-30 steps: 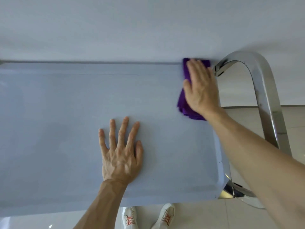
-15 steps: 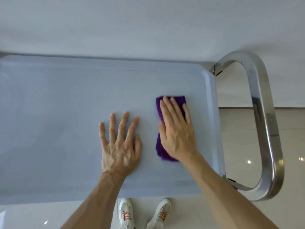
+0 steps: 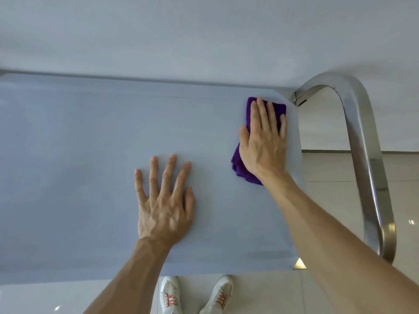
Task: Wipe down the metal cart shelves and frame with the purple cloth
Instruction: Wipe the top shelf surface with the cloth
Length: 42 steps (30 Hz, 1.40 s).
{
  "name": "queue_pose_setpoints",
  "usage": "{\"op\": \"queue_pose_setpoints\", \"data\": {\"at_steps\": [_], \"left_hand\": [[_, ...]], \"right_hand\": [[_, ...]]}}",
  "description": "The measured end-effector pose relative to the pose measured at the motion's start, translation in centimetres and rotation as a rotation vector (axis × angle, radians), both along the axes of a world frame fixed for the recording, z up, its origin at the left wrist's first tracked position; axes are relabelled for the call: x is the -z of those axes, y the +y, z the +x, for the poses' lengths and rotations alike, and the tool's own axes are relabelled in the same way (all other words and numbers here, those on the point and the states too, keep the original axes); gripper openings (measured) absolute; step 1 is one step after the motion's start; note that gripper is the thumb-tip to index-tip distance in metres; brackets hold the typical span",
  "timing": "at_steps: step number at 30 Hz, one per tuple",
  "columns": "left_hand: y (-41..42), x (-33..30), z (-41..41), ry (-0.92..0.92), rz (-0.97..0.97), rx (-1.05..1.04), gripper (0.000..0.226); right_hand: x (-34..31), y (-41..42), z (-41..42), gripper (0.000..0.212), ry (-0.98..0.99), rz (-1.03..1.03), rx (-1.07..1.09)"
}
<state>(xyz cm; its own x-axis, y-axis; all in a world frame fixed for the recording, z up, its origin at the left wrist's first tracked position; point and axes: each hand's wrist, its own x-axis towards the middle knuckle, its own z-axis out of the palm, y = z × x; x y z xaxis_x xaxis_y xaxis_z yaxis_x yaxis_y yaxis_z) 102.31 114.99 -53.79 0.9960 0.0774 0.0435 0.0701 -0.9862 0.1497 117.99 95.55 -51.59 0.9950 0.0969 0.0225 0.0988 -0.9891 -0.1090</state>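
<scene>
The cart's top shelf (image 3: 79,166) is a flat grey-blue metal tray filling most of the view. A folded purple cloth (image 3: 238,164) lies on it near the far right corner. My right hand (image 3: 264,141) presses flat on the cloth with straight fingers and covers most of it. My left hand (image 3: 164,200) rests flat on the bare shelf near the middle, fingers spread, holding nothing. The cart's shiny curved metal handle (image 3: 362,155) loops past the shelf's right end.
A pale wall (image 3: 204,30) runs right behind the shelf's far edge. Glossy light floor tiles (image 3: 340,200) show through the handle loop and below the near edge, where my two white shoes (image 3: 195,295) stand.
My right hand slid the cloth from the far right corner toward me to mid-shelf, then back away to the right near the corner. The left hand stayed in place.
</scene>
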Motion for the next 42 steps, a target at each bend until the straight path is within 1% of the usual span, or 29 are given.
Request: {"op": "queue_pose_setpoints", "data": {"at_steps": [3, 5, 7, 8, 10, 13, 16, 18, 21, 24, 27, 29, 31, 34, 36, 38, 39, 40, 42], "left_hand": [[-0.1, -0.1, -0.1, 0.002, -0.004, -0.005, 0.053], [-0.1, -0.2, 0.0, 0.003, -0.001, -0.007, 0.053], [-0.2, -0.2, 0.0, 0.009, -0.001, -0.013, 0.053], [-0.3, -0.1, 0.0, 0.011, -0.003, -0.013, 0.054], [-0.3, -0.1, 0.0, 0.016, -0.003, -0.009, 0.054], [-0.2, -0.2, 0.0, 0.02, -0.005, -0.011, 0.053], [-0.2, -0.4, -0.1, 0.023, -0.003, -0.011, 0.053], [-0.2, -0.5, -0.1, 0.03, -0.002, -0.012, 0.053], [-0.2, -0.6, -0.2, 0.052, -0.013, -0.012, 0.053], [-0.3, -0.9, -0.2, 0.071, -0.027, -0.022, 0.054], [-0.4, -1.1, -0.1, 0.075, -0.03, -0.024, 0.054], [-0.4, -1.1, -0.1, 0.069, -0.04, -0.029, 0.054], [-0.4, -1.0, -0.1, 0.065, -0.041, -0.032, 0.054], [-0.4, -0.9, -0.1, 0.064, -0.039, -0.028, 0.054], [-0.3, -0.8, -0.1, 0.057, -0.041, -0.025, 0.053], [-0.2, -0.7, -0.1, 0.048, -0.045, -0.028, 0.053], [-0.2, -0.7, -0.1, 0.044, -0.045, -0.031, 0.053], [-0.3, -0.7, -0.1, 0.041, -0.043, -0.032, 0.053], [-0.3, -0.8, -0.1, 0.042, -0.043, -0.03, 0.053]], "right_hand": [[-0.2, 0.8, -7.3, 0.058, -0.008, 0.036, -0.159], [-0.2, -0.2, -12.0, 0.057, 0.007, 0.06, -0.274], [0.0, -2.5, -14.7, 0.056, 0.026, 0.076, -0.345], [0.0, -3.8, -14.7, 0.055, 0.026, 0.083, -0.34], [-0.2, -5.5, -12.9, 0.053, 0.012, 0.076, -0.247], [-0.3, -5.8, -7.4, 0.053, -0.024, 0.019, -0.04], [-0.3, -3.8, -3.2, 0.055, 0.002, 0.003, 0.138], [0.0, -1.7, -3.1, 0.057, 0.011, 0.001, 0.18], [0.1, 1.1, -7.3, 0.057, -0.009, 0.024, 0.053], [0.1, 2.5, -14.5, 0.057, -0.006, 0.066, -0.096], [-0.1, 0.4, -19.9, 0.056, 0.074, 0.084, -0.273], [-0.4, -2.7, -20.3, 0.055, 0.092, 0.088, -0.332], [-0.7, -5.5, -19.1, 0.055, 0.104, 0.076, -0.293], [-0.8, -6.4, -15.6, 0.054, 0.08, 0.012, -0.12], [-0.5, -4.2, -13.1, 0.055, 0.037, -0.009, 0.049], [-0.3, -0.9, -11.8, 0.054, 0.01, 0.018, 0.224], [-0.2, 0.7, -12.0, 0.054, -0.009, 0.035, 0.272], [0.0, 2.2, -12.8, 0.054, -0.034, 0.052, 0.279], [0.3, 4.3, -15.8, 0.054, -0.048, 0.082, 0.182]]}}
